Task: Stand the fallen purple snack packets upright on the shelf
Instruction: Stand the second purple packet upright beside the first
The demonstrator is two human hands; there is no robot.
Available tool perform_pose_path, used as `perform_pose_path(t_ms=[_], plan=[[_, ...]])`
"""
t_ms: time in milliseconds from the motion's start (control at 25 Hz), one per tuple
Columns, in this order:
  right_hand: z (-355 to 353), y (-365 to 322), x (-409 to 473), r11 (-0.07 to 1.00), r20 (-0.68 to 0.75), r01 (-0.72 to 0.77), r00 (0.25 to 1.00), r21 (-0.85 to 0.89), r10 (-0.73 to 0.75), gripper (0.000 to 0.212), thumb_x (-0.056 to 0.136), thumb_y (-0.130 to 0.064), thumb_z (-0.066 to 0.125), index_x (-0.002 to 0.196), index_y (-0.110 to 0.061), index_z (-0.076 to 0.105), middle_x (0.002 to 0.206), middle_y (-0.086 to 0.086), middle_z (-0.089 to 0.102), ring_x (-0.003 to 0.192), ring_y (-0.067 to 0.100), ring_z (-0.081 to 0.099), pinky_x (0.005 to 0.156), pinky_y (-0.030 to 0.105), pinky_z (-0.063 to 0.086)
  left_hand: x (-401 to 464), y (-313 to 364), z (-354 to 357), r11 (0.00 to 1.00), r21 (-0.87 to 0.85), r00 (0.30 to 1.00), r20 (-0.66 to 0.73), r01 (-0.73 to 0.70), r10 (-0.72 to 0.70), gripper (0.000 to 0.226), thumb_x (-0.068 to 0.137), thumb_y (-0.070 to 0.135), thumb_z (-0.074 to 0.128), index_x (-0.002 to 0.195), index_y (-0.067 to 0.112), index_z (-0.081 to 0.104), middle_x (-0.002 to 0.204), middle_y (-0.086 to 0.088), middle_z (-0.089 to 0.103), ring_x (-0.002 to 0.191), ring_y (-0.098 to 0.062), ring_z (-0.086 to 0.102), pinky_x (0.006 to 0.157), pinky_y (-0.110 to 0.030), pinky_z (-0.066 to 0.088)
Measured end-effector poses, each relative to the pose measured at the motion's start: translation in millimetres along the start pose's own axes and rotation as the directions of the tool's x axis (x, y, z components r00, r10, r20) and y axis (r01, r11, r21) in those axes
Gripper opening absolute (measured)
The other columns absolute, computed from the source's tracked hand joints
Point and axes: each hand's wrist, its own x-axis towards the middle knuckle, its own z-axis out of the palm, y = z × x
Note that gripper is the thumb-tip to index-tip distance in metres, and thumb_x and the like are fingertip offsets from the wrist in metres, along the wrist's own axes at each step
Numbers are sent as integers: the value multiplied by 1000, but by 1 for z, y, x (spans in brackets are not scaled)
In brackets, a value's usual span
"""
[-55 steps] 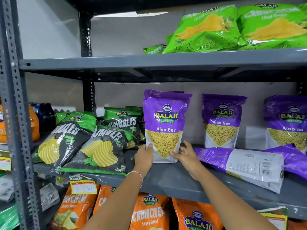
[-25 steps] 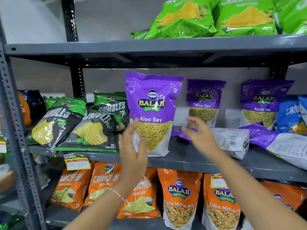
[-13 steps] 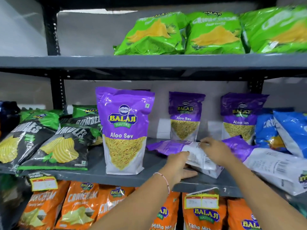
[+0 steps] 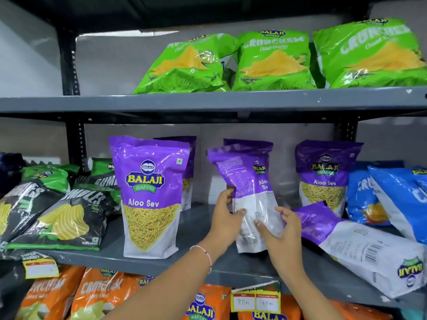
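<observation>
**Between my hands: second purple packet, raised**

Middle shelf [image 4: 161,258]. Packet [image 4: 249,192] lay flat half a second ago; now near upright, back facing me. Left hand [image 4: 225,219] and right hand [image 4: 280,229] clasp its base. Needs turning. Another fallen packet [image 4: 360,245] remains.

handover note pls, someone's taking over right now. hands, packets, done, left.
Left hand: gripping the left edge of the held purple packet.
Right hand: gripping its lower right side. Packet is raised nearly upright, twisted so its back faces out, its base just above the middle shelf.
Done: front Aloo Sev packet stands upright at the shelf's front; two more purple packets stand at the back.
Left: turn the held packet face forward and set it down; then stand the fallen purple packet lying printed-back up on the right.
</observation>
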Motion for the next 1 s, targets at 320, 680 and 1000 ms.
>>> perform_pose_path(t_ms=[320, 680, 1000], plan=[[13, 26, 42, 855, 164, -438, 899, 278, 407, 45, 89, -12, 67, 133, -14, 55, 129, 9, 65, 109, 22, 63, 100, 45, 50, 47, -19, -31, 791, -514, 942, 136, 333, -308, 18, 94, 20, 63, 100, 5, 72, 91, -8, 78, 73, -18, 73, 68, -29, 59], [19, 56, 54, 800, -2, -478, 858, 362, 514, 18, 92, -5, 59, 86, -12, 74, 111, 24, 72, 98, 31, 66, 102, 56, 47, 53, -24, -26, 950, -300, 973, -176, 89, -147, 8, 93, 6, 63, 94, 6, 70, 80, -1, 71, 70, -11, 63, 61, -14, 53], [14, 38, 51, 726, 31, -520, 822, 451, 569, 23, 96, -25, 56, 95, -4, 68, 95, 13, 73, 92, 29, 66, 83, 45, 52, 32, -18, -25, 992, -121, 938, -342, 20, -61, 16, 91, 20, 67, 101, 14, 56, 87, 5, 58, 74, -8, 57, 59, -9, 43]])
